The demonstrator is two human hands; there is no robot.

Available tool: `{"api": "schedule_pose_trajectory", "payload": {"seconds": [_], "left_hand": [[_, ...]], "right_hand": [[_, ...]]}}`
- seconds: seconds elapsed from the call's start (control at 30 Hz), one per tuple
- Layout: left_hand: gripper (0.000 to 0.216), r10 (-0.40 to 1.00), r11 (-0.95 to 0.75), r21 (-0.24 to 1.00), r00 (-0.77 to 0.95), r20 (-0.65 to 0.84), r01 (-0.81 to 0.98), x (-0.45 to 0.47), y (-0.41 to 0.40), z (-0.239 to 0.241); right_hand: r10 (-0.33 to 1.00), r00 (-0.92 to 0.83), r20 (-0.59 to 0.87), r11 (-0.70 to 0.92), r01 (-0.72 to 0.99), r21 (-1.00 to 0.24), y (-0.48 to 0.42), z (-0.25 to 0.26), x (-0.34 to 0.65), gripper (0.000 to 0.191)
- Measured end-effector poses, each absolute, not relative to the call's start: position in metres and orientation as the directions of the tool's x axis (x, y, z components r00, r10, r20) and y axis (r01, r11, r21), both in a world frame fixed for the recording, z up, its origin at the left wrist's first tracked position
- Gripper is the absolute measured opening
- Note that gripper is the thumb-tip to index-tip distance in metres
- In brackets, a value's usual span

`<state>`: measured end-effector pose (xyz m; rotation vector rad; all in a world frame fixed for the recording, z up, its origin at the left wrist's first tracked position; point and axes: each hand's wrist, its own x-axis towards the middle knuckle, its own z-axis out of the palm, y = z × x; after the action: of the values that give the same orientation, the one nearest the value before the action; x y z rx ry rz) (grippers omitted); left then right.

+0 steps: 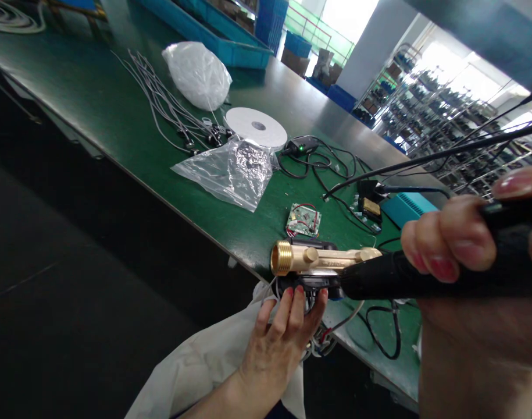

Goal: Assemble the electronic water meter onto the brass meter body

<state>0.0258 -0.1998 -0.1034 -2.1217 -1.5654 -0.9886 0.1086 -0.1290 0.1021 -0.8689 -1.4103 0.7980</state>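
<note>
My right hand (455,235) is wrapped round a black power screwdriver (392,276), which lies almost level and points left. Its tip end meets the near side of a brass pipe fitting with a black housing (320,259); the bit itself cannot be made out. The fitting's threaded end faces left, at the table's edge. My left hand (283,334) holds the black housing from the near side, fingertips pressed on it. Thin wires (322,343) hang below that hand. Just behind the fitting lies a small green circuit board (304,220) with red wires.
On the green table (95,110) lie a clear plastic bag (235,171), a white reel (257,126), grey cables (154,96) and a black adapter (301,146) with a green light. A soldering sponge (371,208) and a teal box (407,210) stand right. A blue tray (231,52) sits behind.
</note>
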Motion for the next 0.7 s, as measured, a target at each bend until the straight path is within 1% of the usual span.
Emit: {"api": "schedule_pose_trajectory", "payload": {"seconds": [0.2, 0.37, 0.47, 0.57, 0.7], "left_hand": [[0.056, 0.703, -0.343, 0.142, 0.154, 0.694, 0.928, 0.027, -0.2, -0.103], [0.053, 0.699, -0.341, 0.142, 0.15, 0.699, 0.929, 0.026, -0.199, -0.102], [0.053, 0.687, -0.35, 0.146, 0.147, 0.712, 0.925, 0.025, -0.199, -0.1], [0.053, 0.682, -0.361, 0.144, 0.155, 0.715, 0.922, 0.024, -0.198, -0.1], [0.055, 0.679, -0.359, 0.136, 0.158, 0.717, 0.923, 0.025, -0.198, -0.105]], "right_hand": [[0.871, 0.01, 0.491, 0.491, 0.007, -0.871, -0.13, 0.1, 0.114, 0.014], [0.874, -0.002, 0.486, 0.486, 0.029, -0.873, -0.133, 0.093, 0.111, 0.014], [0.861, -0.002, 0.509, 0.508, 0.029, -0.861, -0.135, 0.09, 0.107, 0.013], [0.862, -0.037, 0.506, 0.505, -0.036, -0.863, -0.136, 0.089, 0.107, 0.01], [0.887, -0.145, 0.438, 0.421, -0.132, -0.897, -0.131, 0.091, 0.111, 0.015]]}}
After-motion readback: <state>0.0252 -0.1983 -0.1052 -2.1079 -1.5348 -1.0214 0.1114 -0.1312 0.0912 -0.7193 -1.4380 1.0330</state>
